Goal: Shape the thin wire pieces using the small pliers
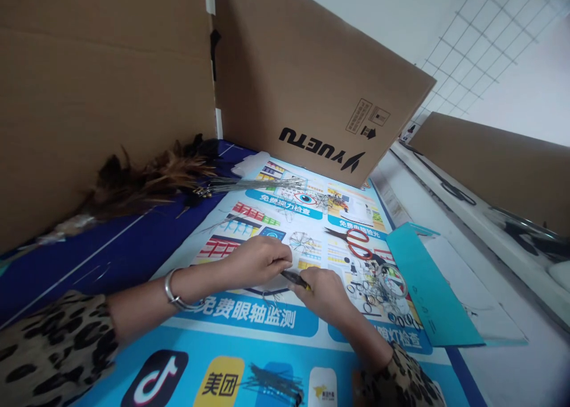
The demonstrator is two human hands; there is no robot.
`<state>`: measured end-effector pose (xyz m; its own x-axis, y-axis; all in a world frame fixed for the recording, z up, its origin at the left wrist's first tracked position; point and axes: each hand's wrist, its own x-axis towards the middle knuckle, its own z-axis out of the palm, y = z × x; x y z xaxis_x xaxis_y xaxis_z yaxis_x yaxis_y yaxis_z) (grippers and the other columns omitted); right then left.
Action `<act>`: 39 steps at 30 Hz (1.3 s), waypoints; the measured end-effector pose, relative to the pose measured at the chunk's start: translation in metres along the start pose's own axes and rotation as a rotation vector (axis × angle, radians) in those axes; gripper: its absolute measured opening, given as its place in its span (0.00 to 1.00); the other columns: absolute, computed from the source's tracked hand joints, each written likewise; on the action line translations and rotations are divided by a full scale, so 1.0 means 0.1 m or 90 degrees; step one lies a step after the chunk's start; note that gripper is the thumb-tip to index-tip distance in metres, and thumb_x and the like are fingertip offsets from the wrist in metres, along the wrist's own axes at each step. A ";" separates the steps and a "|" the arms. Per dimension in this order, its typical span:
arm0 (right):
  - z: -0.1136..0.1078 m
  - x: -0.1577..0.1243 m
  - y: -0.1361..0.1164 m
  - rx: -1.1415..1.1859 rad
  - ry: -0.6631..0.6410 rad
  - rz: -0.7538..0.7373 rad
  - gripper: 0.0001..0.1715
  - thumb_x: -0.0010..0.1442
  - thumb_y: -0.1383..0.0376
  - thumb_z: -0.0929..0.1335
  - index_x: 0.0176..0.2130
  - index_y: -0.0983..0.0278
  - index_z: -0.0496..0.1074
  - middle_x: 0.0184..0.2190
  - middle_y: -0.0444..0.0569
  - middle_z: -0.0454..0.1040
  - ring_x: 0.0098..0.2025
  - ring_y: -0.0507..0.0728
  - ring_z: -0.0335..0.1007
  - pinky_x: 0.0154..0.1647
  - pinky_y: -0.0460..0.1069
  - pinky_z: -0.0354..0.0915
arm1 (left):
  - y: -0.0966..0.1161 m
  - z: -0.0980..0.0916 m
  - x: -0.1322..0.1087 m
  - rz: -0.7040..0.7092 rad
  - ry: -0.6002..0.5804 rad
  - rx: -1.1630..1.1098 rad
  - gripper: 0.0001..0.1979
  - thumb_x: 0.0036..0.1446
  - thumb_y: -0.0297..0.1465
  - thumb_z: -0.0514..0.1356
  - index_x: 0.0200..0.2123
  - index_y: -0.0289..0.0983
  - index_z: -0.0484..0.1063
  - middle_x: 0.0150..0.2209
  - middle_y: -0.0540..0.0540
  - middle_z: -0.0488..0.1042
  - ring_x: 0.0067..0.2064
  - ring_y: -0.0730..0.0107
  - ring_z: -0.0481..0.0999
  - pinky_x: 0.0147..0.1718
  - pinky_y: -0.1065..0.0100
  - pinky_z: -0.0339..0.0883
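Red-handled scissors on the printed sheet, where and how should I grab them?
Probably best by the red handle loops, coming from above and the picture's right. The scissors lie flat with the dark blades pointing left, so that side keeps you off the tips. Watch the wire pieces just below the loops.

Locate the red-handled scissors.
In the head view, the scissors lie right of centre on the printed sheet, beyond the right hand and left of the teal folder.

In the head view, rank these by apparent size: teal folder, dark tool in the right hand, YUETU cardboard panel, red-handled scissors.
1. YUETU cardboard panel
2. Teal folder
3. Red-handled scissors
4. Dark tool, visible part only; the right hand hides the rest, so its place is unsure.
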<state>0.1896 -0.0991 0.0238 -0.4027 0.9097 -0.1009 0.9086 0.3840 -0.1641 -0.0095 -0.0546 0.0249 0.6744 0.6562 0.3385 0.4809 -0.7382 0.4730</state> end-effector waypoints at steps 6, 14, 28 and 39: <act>-0.03 0.03 0.04 0.065 -0.052 -0.008 0.18 0.57 0.53 0.63 0.26 0.62 0.70 0.21 0.40 0.67 0.23 0.48 0.57 0.23 0.44 0.43 | 0.01 0.01 -0.03 0.029 -0.002 -0.003 0.09 0.57 0.27 0.53 0.30 0.36 0.73 0.28 0.48 0.75 0.32 0.69 0.72 0.33 0.71 0.60; -0.03 0.02 0.06 0.058 -0.043 -0.027 0.15 0.58 0.54 0.63 0.29 0.60 0.71 0.24 0.40 0.69 0.25 0.49 0.61 0.24 0.44 0.44 | 0.05 0.00 -0.02 -0.013 -0.034 -0.004 0.10 0.57 0.29 0.52 0.31 0.36 0.73 0.29 0.47 0.75 0.33 0.68 0.72 0.33 0.71 0.60; 0.19 0.10 0.09 -0.019 0.126 0.058 0.16 0.60 0.54 0.62 0.29 0.62 0.66 0.29 0.43 0.68 0.32 0.51 0.62 0.27 0.45 0.47 | -0.31 -0.05 0.01 -0.173 -0.164 -0.068 0.10 0.53 0.33 0.53 0.27 0.39 0.74 0.28 0.50 0.75 0.30 0.69 0.70 0.29 0.73 0.56; 0.24 0.12 0.15 0.022 0.168 0.088 0.18 0.60 0.53 0.61 0.27 0.63 0.65 0.27 0.43 0.66 0.31 0.50 0.62 0.28 0.45 0.49 | -0.10 -0.09 -0.01 -0.134 -0.170 -0.020 0.08 0.53 0.33 0.54 0.30 0.39 0.73 0.32 0.47 0.73 0.35 0.65 0.70 0.34 0.69 0.58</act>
<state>0.1953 -0.0859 -0.0029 -0.2290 0.9642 0.1337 0.9468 0.2525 -0.1997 -0.0199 -0.0470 0.0271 0.6877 0.7260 0.0075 0.6103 -0.5837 0.5356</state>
